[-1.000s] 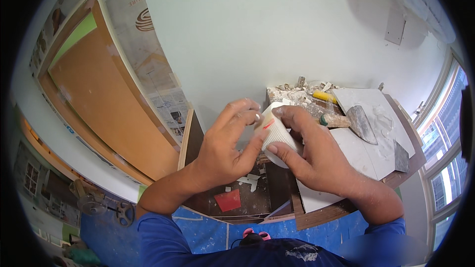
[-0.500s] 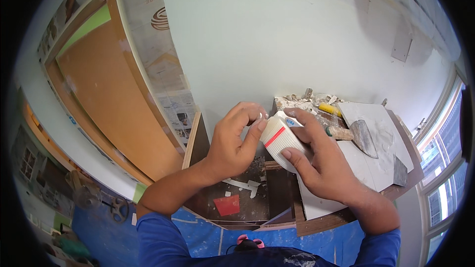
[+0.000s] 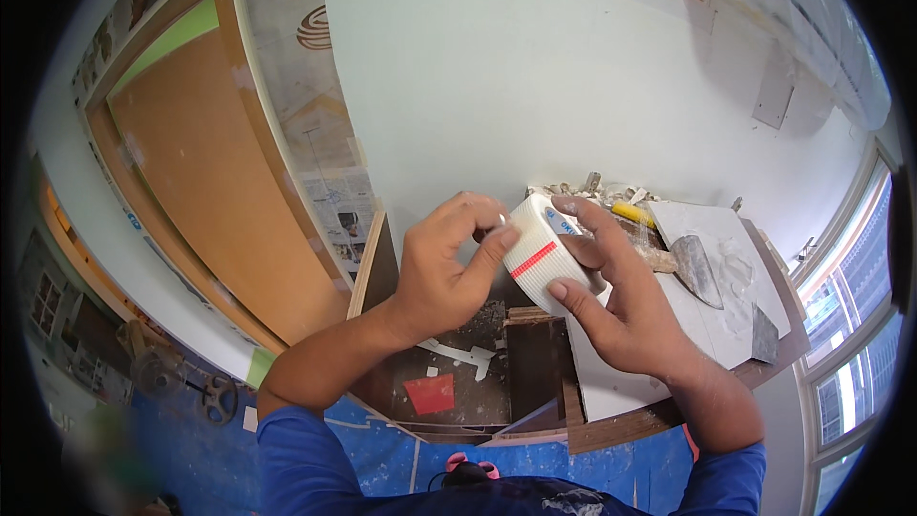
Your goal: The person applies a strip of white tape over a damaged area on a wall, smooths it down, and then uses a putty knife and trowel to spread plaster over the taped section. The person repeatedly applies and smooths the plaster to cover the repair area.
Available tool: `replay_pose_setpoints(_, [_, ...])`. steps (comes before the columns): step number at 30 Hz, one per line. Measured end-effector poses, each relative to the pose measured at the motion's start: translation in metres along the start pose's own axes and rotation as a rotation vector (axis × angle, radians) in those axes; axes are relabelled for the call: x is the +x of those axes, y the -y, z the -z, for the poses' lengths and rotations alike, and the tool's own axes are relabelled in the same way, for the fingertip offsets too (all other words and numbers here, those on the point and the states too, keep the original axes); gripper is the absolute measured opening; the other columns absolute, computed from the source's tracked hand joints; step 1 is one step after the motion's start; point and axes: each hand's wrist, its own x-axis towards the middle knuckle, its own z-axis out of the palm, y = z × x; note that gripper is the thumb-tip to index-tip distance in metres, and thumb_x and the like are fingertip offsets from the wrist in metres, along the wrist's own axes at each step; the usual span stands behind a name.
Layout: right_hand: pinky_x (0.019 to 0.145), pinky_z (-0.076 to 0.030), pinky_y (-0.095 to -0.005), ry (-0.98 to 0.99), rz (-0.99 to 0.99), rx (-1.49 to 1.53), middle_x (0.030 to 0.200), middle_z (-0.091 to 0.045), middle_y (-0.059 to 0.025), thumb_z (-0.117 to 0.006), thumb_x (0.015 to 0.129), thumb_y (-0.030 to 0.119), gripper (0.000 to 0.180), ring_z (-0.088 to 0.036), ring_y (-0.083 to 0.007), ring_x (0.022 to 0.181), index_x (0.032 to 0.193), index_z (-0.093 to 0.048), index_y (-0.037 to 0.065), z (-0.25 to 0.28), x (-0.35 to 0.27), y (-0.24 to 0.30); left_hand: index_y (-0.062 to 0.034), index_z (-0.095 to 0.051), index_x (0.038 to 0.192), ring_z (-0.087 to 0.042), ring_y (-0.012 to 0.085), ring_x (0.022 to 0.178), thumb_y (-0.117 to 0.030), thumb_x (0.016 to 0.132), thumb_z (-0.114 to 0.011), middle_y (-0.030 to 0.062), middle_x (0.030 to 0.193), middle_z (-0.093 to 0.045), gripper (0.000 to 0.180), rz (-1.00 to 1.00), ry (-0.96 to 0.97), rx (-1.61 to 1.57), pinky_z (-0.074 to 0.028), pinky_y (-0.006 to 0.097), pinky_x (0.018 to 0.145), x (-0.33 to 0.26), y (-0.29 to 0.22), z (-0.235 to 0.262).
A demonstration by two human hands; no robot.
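Observation:
A roll of white mesh joint tape point(image 3: 527, 227) with a red strip across it is in front of my chest. My right hand point(image 3: 626, 301) grips it from the right, thumb on the outer face and fingers at the core's side. My left hand point(image 3: 447, 268) is closed in a pinch at the roll's left edge, thumb and forefinger against the tape there; how much tape is between the fingertips is hidden. Beyond my right hand, a trowel-like tool with a broad metal blade point(image 3: 697, 272) lies on a white board point(image 3: 659, 363).
An open dark cabinet point(image 3: 458, 311) stands below my hands, with a red piece point(image 3: 430, 394) and white scraps inside. Rubble and a yellow-handled tool point(image 3: 633, 214) lie at the wall. An orange-brown door point(image 3: 220, 172) is at left, windows point(image 3: 850, 306) at right, blue sheeting point(image 3: 382, 449) on the floor.
The roll has tilted in my right hand, so more of its core side shows and the red strip has turned slightly. My left hand stays pinched at its edge.

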Motion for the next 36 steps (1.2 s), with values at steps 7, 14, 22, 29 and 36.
replay_pose_setpoints(7, [0.107,-0.048,-0.0423,-0.004,0.021,0.003,0.139,-0.065,-0.0299,-0.065,0.101,0.006,0.067,-0.063,-0.0388,0.134,0.16,-0.033,0.004,-0.001,0.001,-0.009,0.0027,-0.066,0.12,-0.066,0.0104,0.088,-0.003,0.109,-0.059,0.0071,0.103,-0.071,0.014,0.233,-0.045,-0.387,-0.054,0.025,0.077,0.001,0.003,0.005])
replay_pose_setpoints(14, [0.11,-0.047,-0.0443,-0.047,0.032,-0.013,0.145,-0.06,-0.028,-0.066,0.1,0.005,0.068,-0.062,-0.0384,0.136,0.16,-0.034,0.003,0.001,0.002,-0.009,0.0039,-0.069,0.113,-0.065,0.0119,0.086,-0.001,0.105,-0.064,0.0123,0.102,-0.072,0.011,0.067,-0.069,-0.294,-0.053,0.027,0.077,-0.003,0.003,-0.001])
replay_pose_setpoints(22, [0.109,-0.048,-0.0445,-0.072,0.062,-0.011,0.144,-0.059,-0.0287,-0.066,0.098,0.005,0.068,-0.063,-0.0395,0.133,0.159,-0.035,0.001,0.0,0.005,-0.012,0.0047,-0.07,0.102,-0.065,0.0241,0.085,-0.002,0.093,-0.075,0.0175,0.104,-0.069,0.012,-0.341,0.089,-0.016,-0.053,0.031,0.075,0.005,-0.005,0.014])
replay_pose_setpoints(29, [0.106,-0.05,-0.0471,-0.11,0.159,-0.138,0.139,-0.063,-0.0278,-0.069,0.095,0.004,0.07,-0.066,-0.0436,0.123,0.158,-0.037,0.002,-0.006,0.0,-0.009,0.0013,-0.076,0.107,-0.071,0.0274,0.098,0.005,0.084,-0.083,0.0185,0.113,-0.07,0.024,-0.249,0.06,0.132,-0.058,0.037,0.081,-0.002,-0.016,-0.001])
replay_pose_setpoints(36, [0.093,-0.051,-0.0495,-0.229,0.331,-0.345,0.119,-0.067,-0.0239,-0.076,0.091,0.003,0.08,-0.067,-0.0413,0.099,0.161,-0.037,0.003,-0.015,0.004,-0.017,0.0028,-0.076,0.111,-0.07,0.0277,0.095,0.006,0.082,-0.083,0.0173,0.109,-0.07,0.029,-0.364,-0.002,0.216,-0.057,0.035,0.079,-0.008,-0.012,-0.009])
